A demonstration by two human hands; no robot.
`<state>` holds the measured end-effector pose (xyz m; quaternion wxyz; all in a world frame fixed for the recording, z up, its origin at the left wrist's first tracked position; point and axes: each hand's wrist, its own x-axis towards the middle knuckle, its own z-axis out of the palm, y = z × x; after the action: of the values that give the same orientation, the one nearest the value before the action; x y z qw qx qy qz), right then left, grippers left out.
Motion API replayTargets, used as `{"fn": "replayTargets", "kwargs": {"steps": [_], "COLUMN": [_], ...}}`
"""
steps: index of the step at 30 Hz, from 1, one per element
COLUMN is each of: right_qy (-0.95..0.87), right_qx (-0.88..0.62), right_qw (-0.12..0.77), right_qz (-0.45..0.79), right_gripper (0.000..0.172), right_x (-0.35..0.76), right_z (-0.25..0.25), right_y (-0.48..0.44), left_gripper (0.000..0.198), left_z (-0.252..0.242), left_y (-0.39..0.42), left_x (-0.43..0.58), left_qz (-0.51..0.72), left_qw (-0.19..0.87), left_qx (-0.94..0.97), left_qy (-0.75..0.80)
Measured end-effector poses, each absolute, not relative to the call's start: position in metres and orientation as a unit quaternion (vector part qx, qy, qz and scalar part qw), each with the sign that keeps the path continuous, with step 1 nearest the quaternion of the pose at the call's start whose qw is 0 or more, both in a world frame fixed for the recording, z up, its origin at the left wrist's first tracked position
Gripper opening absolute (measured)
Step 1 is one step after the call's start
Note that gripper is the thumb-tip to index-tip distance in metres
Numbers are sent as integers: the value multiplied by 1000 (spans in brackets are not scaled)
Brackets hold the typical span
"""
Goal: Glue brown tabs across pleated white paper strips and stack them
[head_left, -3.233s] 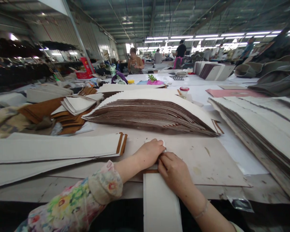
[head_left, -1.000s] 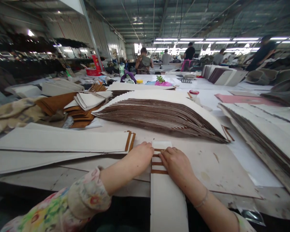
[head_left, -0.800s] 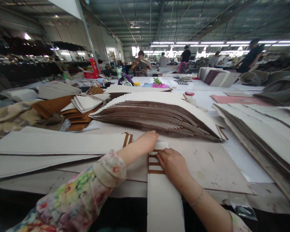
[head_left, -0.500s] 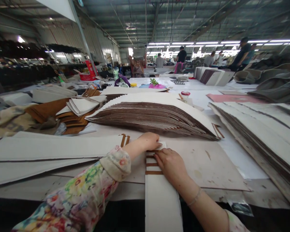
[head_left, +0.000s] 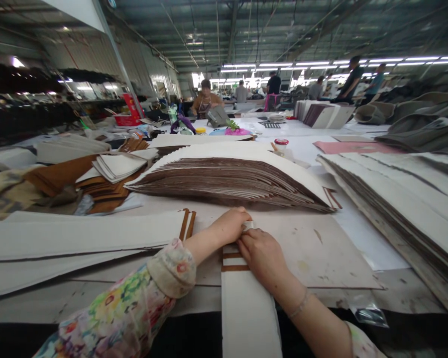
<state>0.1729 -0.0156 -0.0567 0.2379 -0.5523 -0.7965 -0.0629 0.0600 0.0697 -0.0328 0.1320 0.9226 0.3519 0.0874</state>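
My left hand [head_left: 232, 224] pinched a white edge [head_left: 249, 225]; my right hand [head_left: 263, 254], fingers together, risked slipping, skewing the strip [head_left: 248, 311] beneath.

Red-lidded jar [head_left: 281, 143], leafy green plant [head_left: 231, 124], red box [head_left: 133, 110] at left, pink sheet [head_left: 345, 148] at right, clear plastic packet [head_left: 369, 313]

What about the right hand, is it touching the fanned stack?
No, the right hand is on brown-banded white strips, apart from the fanned stack.

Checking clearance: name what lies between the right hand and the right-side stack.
Head view: past the right hand, a stained beige sheet, then a white sheet.
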Motion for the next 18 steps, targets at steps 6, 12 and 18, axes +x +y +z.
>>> {"fn": "replayTargets", "kwargs": {"steps": [6,12,18], "right_qy": [-796,-798,-797], "right_qx": [-553,-553,-557], "right_qw": [237,233,228], "right_qz": [-61,-55,-50], "right_gripper": [17,15,15], "right_x": [173,173,173], "right_z": [-56,-57,-57], "right_y": [-15,-14,-15], "left_gripper": [29,30,27], "left_z": [-32,-34,-35], "left_y": [67,69,68], "left_x": [60,59,60], "left_qz": [94,87,66], "left_qw": [130,123,111], "left_qx": [928,934,938], "left_qy": [335,325,320]}}
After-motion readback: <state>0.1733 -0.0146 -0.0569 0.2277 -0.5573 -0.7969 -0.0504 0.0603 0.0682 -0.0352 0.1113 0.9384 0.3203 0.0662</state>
